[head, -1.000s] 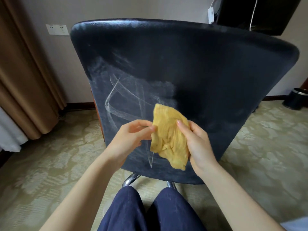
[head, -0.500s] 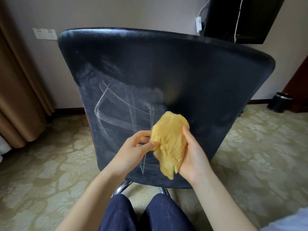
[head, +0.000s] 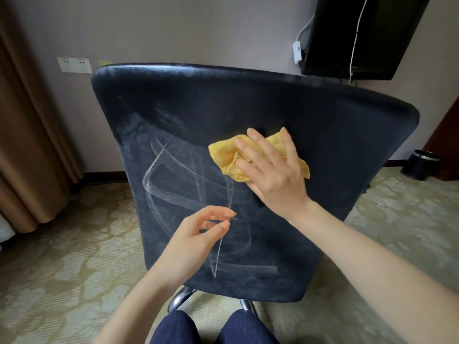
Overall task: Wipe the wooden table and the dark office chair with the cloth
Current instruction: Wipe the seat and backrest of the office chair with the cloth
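The back of the dark office chair (head: 323,135) fills the middle of the view, marked with white streaks on its left half. My right hand (head: 270,175) lies flat with fingers spread on the yellow cloth (head: 227,155), pressing it against the backrest near its middle. My left hand (head: 196,239) hovers lower down in front of the streaks, fingers loosely curled and holding nothing. The wooden table is out of view.
Brown curtains (head: 27,145) hang at the left. A dark screen (head: 360,33) with white cables is on the wall at upper right. A small dark bin (head: 419,165) stands on the patterned carpet at the right. My knees (head: 213,328) are just below the chair's chrome frame (head: 178,297).
My left hand let go of the cloth and dropped back. My right hand carried the cloth up and pressed it flat on the backrest. The view tilted down.
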The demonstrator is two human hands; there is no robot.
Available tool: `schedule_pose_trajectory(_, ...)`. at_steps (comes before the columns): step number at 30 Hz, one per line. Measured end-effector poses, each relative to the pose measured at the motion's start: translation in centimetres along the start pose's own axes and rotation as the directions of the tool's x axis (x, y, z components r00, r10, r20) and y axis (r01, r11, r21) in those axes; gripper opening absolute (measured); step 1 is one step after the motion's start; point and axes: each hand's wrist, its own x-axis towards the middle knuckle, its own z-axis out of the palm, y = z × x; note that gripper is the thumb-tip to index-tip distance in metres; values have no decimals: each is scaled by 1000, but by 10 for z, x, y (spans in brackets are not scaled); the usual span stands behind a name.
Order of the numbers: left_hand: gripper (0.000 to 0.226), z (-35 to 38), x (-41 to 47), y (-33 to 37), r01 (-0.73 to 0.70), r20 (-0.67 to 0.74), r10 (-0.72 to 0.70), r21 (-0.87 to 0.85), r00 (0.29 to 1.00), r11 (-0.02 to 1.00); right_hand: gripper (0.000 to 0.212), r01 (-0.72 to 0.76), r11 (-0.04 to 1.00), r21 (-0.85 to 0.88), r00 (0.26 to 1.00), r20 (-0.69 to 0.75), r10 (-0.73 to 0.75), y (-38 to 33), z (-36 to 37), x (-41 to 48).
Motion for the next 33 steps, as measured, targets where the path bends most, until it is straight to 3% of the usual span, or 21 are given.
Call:
schedule_pose_trajectory(4, 20, -8, 3, -8, -9, -29, 10, 54, 1000, 999, 41, 173, 985, -13, 984, 39, -173, 14, 23, -16)
schedule_pose_trajectory(8, 27, -9, 12, -10, -83, -116, 95, 104, 989, 991, 35, 349, 937, -25, 929, 138, -342, 18, 32, -38)
schedule_pose_trajectory(12, 59, -9, 22, -3, -256, -116, 304, 314, 946, 914, 34, 479, 874, 83, 838, 254, -483, 16, 27, -61)
schedule_pose_trajectory(14, 75, -12, 29, 3, -281, -91, 378, 519, 921, 808, 34, 524, 834, 171, 786, 279, -551, 21, 19, -72)
schedule_pose_trajectory(16, 86, -19, 38, 11, -261, -70, 454, 737, 888, 623, 32, 547, 804, 233, 746, 300, -595, 30, 10, -79)
schedule_pose_trajectory(18, 91, -25, 45, 19, -226, -55, 511, 852, 858, 472, 27, 548, 798, 251, 736, 310, -602, 42, 0, -81)
schedule_pose_trajectory(21, 93, -35, 55, 24, -187, -25, 518, 917, 855, 354, 23, 538, 824, 177, 780, 264, -567, 62, -11, -70)
schedule_pose_trajectory(25, 93, -46, 62, 23, -174, 23, 508, 952, 861, 250, 27, 430, 902, 38, 895, 115, -431, 74, -16, -33)
schedule_pose_trajectory(29, 97, -53, 65, 24, -213, 62, 508, 946, 859, 245, 23, 270, 963, 4, 963, 0, -270, 53, -2, 9)
schedule_pose_trajectory(33, 103, -54, 67, 24, -240, 61, 528, 930, 847, 278, 34, 237, 972, -1, 969, 75, -236, 15, 23, 11)
